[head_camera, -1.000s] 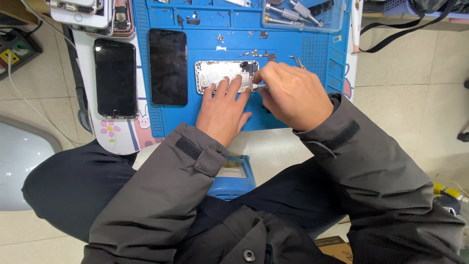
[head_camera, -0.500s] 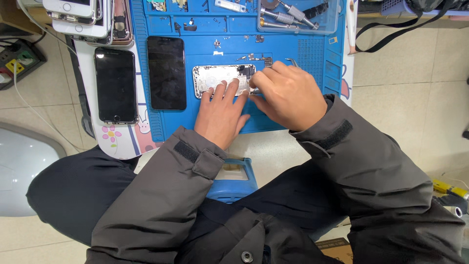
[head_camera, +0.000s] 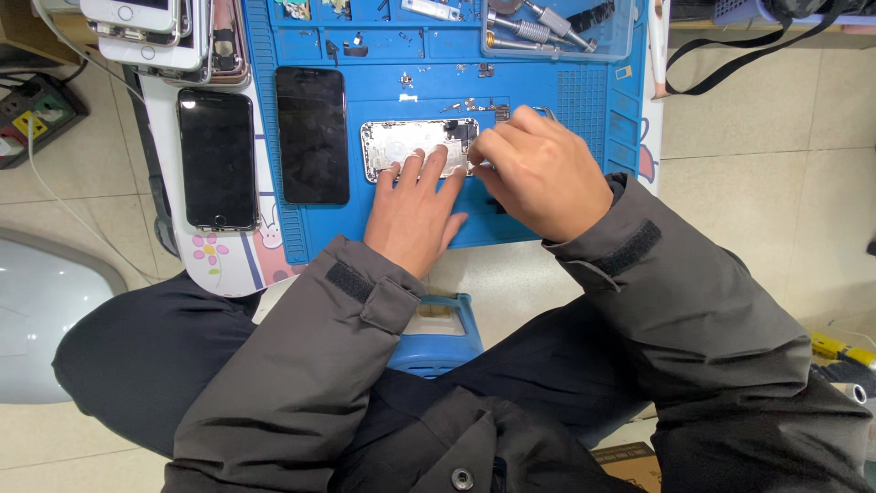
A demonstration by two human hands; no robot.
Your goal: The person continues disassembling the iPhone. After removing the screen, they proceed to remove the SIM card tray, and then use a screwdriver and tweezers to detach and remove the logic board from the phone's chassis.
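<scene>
Fingers of your left hand (head_camera: pixel 415 212) lie spread flat on the opened phone chassis (head_camera: pixel 411 146), pinning it to the blue repair mat (head_camera: pixel 547 110); your right hand (head_camera: pixel 538 173) is curled just beside them at the chassis's right end, fingertips pinched as if on a small tool or part, though what it grips is hidden. You look to be in the middle of working at that end; the next move calls for a steady left hand and a fine, light touch from the right. Beyond your left hand lie two dark-screened phones (head_camera: pixel 312 135). Against half a second ago, both hands sit in nearly the same place; only the view has shifted a little.
</scene>
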